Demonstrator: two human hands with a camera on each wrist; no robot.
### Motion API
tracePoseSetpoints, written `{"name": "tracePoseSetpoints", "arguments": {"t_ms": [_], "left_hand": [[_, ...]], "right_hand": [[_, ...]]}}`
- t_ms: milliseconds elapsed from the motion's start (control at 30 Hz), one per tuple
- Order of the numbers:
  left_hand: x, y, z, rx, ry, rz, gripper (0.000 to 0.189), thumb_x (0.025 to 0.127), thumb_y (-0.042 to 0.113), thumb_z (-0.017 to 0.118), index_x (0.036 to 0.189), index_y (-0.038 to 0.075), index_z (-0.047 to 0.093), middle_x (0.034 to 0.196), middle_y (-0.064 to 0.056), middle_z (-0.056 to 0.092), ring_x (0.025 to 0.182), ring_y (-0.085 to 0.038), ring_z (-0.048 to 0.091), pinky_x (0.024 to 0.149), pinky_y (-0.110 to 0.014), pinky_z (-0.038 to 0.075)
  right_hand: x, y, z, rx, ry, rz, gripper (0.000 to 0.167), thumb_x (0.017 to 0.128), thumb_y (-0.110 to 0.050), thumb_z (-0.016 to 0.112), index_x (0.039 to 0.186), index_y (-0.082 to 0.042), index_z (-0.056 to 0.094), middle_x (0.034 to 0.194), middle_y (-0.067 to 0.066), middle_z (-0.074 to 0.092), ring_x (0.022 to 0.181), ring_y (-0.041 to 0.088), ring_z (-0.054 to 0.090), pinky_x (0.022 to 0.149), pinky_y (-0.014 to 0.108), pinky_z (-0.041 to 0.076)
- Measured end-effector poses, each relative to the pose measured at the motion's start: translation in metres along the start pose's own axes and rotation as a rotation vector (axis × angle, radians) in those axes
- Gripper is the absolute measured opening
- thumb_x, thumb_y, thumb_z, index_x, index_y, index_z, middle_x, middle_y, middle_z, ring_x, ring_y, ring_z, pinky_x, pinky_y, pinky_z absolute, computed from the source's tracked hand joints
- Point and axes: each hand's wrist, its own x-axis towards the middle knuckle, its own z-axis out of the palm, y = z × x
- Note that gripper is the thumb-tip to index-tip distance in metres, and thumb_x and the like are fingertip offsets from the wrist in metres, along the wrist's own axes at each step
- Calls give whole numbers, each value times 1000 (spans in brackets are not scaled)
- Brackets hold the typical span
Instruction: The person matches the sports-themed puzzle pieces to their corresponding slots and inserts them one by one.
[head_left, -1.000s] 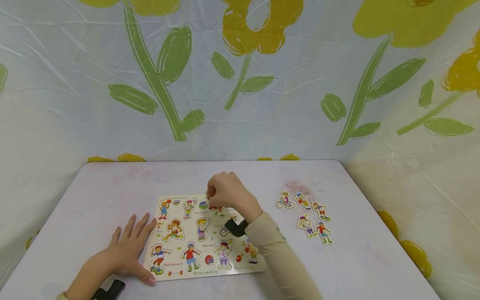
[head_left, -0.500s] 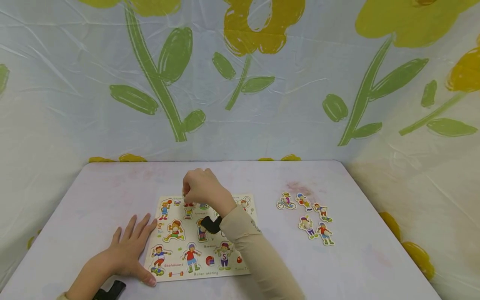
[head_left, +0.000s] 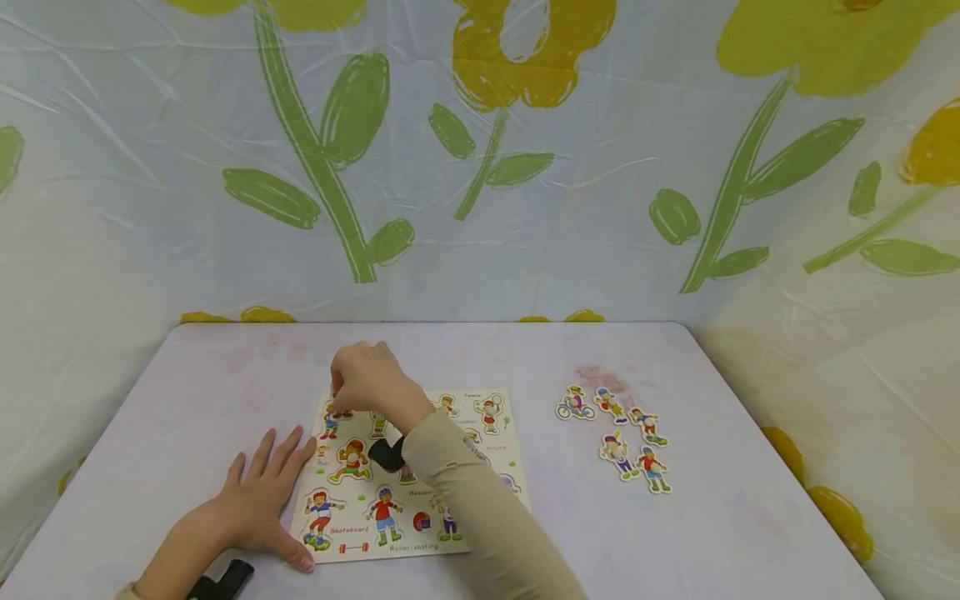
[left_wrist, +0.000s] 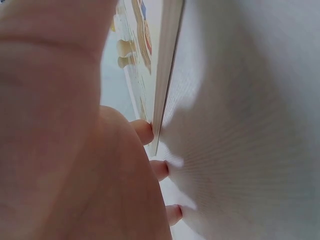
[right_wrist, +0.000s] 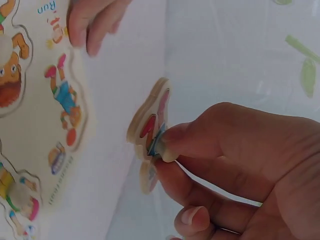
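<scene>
My left hand (head_left: pixel 258 500) lies spread on the table, its thumb and index finger at the left edge of the wooden puzzle board (head_left: pixel 352 510). The left wrist view shows its fingertips (left_wrist: pixel 145 131) against the board's edge. My right hand (head_left: pixel 378 385) hangs over the board's upper left corner, close to the printed basketball player (right_wrist: pixel 65 97). Between thumb and finger it pinches the knob of a wooden puzzle piece (right_wrist: pixel 147 132). That piece is tilted on edge, its picture partly hidden by the fingers. Seated knobbed pieces, such as the runner (head_left: pixel 351 461), fill several slots.
Several loose puzzle pieces lie in a cluster right of the board, among them a cyclist (head_left: pixel 575 404) and a figure in red and blue (head_left: pixel 653 471). A flower-printed curtain (head_left: pixel 570 242) stands behind the table (head_left: pixel 600 542) and along its sides.
My right hand has moved left across the top of the board, from the upper middle to the upper left corner, carrying the puzzle piece. The left hand has stayed in place.
</scene>
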Motion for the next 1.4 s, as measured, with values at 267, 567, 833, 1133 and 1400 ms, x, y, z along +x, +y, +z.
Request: {"name": "tracePoseSetpoints", "arguments": {"t_ms": [267,567,833,1133,1400], "left_hand": [[1,1,-2,12,-18,-10,154,34,78,83,154,3,22,161,-26,7,143,-56,-5,101,-82,-1],[2,-1,0,13,11,1,155,33,83,80,153,3,25,161,-25,10,144,-54,-3,101,-82,0],[2,-6,5,1,45,25,154,32,88,75,151,3,28,161,-24,12,144,-53,-2,100,-82,0],[1,-7,8,12,69,34,153,31,89,73,150,4,29,161,-22,14,145,-52,-1,101,-82,3],[0,-1,2,19,35,26,152,33,86,77,150,1,29,160,-26,14,143,-55,1,100,-83,2]], "right_hand": [[15,-5,27,16,-29,41,20,77,-33,84,67,-27,68,65,-18,58,67,3,52,76,26,43],[26,-7,49,12,-73,63,14,78,-29,80,69,-27,70,67,-17,59,69,3,54,74,26,46],[29,-8,60,26,-80,72,19,78,-28,82,66,-26,67,64,-17,57,67,4,52,78,28,45],[27,-11,60,-3,-85,81,19,79,-29,81,67,-26,67,63,-17,58,65,4,52,75,27,44],[26,-12,62,-10,-60,74,19,79,-28,81,67,-26,67,64,-16,58,64,4,52,71,26,42]]}}
